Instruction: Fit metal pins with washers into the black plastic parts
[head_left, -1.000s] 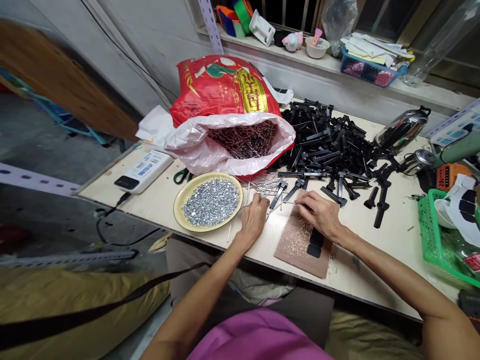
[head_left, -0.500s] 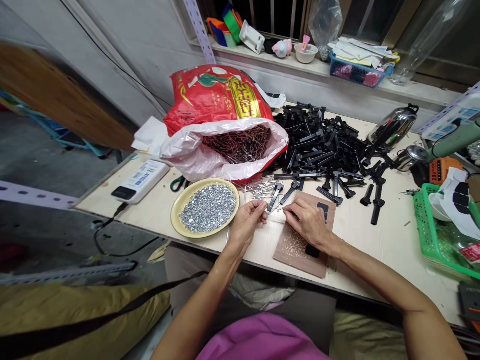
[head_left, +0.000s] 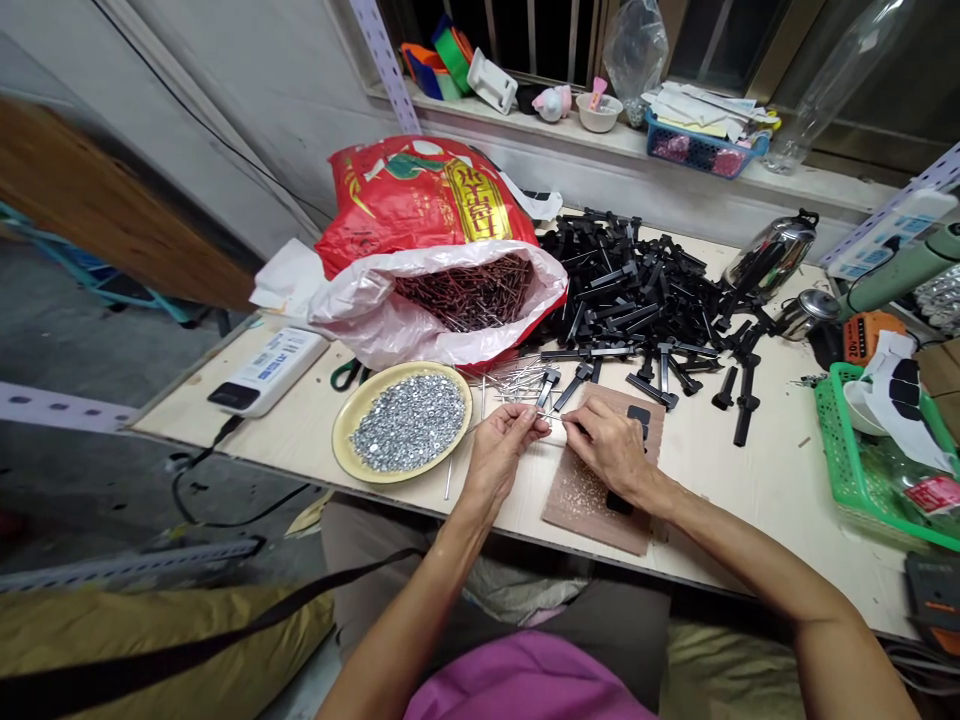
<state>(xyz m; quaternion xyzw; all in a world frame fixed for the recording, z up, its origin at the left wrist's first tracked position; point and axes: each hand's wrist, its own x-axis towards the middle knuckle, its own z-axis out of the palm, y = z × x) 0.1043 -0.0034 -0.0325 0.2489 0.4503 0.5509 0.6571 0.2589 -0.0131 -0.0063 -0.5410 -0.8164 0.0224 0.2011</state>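
Matt black plastic parts lie heaped on the smooth, pale plywood tabletop, and a rough, speckled brown board sits nearer. A glossy red plastic bag holds dark metal nails. Bright steel pins lie loose, and small silvery metal washers fill a smooth yellow plate. At right stands a polished steel kettle.

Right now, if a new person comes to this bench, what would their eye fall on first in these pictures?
A red printed bag at the back of the bench stands out first, its white liner open on dark reddish nails. To its right lies a large heap of black plastic parts. At the front, the left hand and right hand meet over thin silver nails, beside a yellow plate of small silver fittings.
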